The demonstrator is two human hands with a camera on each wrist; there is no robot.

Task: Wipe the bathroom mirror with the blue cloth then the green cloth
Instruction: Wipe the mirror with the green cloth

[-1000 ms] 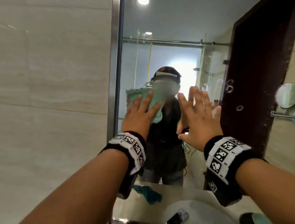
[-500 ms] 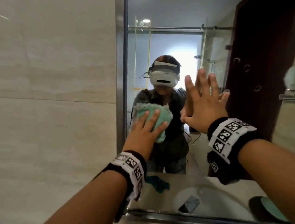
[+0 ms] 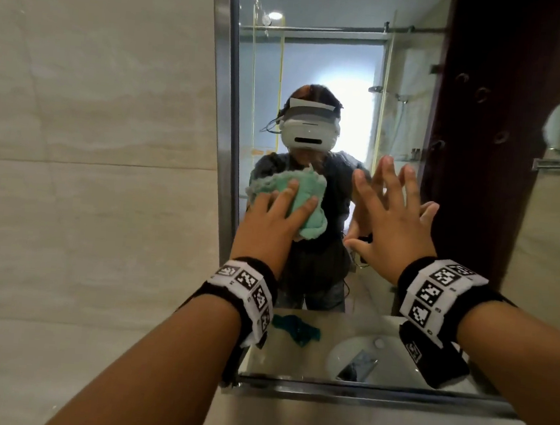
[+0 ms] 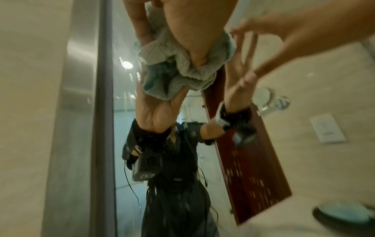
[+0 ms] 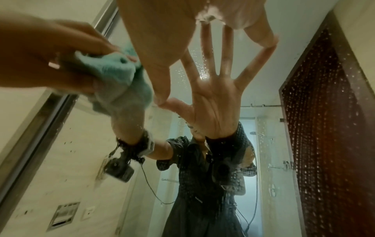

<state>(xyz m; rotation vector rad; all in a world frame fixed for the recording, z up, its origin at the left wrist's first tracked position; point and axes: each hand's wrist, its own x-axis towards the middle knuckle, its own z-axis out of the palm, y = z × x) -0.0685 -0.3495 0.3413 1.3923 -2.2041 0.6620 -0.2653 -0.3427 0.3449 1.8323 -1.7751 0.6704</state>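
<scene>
From the head view, your left hand point(image 3: 272, 225) presses the green cloth point(image 3: 302, 197) flat against the mirror point(image 3: 318, 63), near its left frame point(image 3: 225, 106). The fingers point(image 3: 288, 196) lie stretched over the bunched cloth, pushing it to the glass, not curled round it. At 3 o'clock from the cloth, your right hand point(image 3: 395, 229) is spread wide, fingers apart and straight, holding nothing; its tips meet their reflection on the glass. The blue cloth point(image 3: 297, 329) shows only as a reflection at 6 o'clock from the green one, lying crumpled on the table beside the sink point(image 3: 391, 361).

From the left wrist view, the green cloth point(image 4: 182, 64) is crumpled between your left hand point(image 4: 188, 24) and the glass, touching its own reflection. Your right hand point(image 4: 284, 40) reaches in at 2 o'clock, blurred.

From the right wrist view, your right hand point(image 5: 182, 32) has thumb and fingertips on the mirror point(image 5: 261, 89), the palm standing off it. Water drops dot the glass. At 9 o'clock, your left hand point(image 5: 50, 56) pushes the green cloth point(image 5: 121, 77) against the mirror.
</scene>
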